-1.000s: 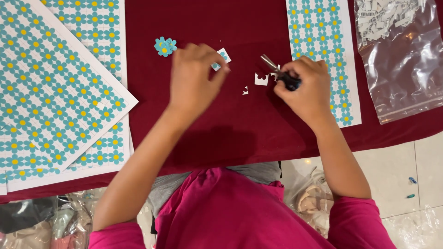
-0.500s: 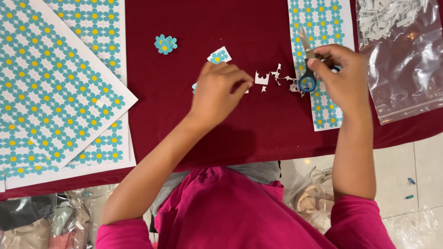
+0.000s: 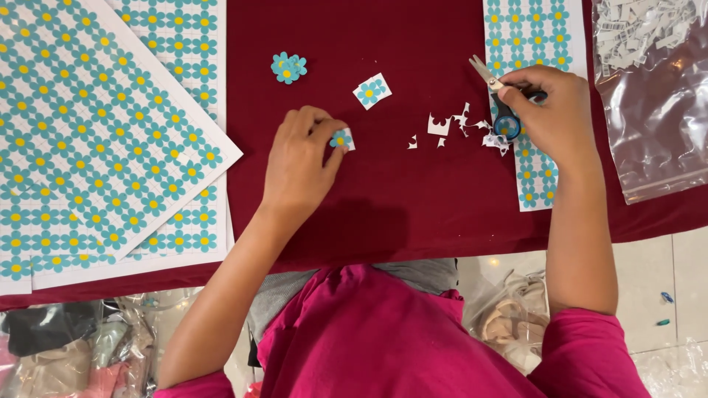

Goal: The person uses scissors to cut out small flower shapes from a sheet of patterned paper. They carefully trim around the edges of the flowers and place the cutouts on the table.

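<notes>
Flower-printed sheets (image 3: 96, 140) cover the desk's left. The left hand (image 3: 299, 166) pinches a small flower square (image 3: 341, 138) at mid-desk. Right hand (image 3: 553, 114) grips blue-handled scissors (image 3: 498, 99) (blades pointing up-left, long axis diagonal) above paper scraps (image 3: 450, 127).

Left hand (image 3: 299, 166) drew back with flower square (image 3: 341, 138) — scissors (image 3: 495, 99) lifted rightward.

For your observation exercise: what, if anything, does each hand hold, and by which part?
The left hand pinches a small cut paper square with a blue flower by its left edge. The right hand holds small blue-handled scissors by the handle loops.
</notes>
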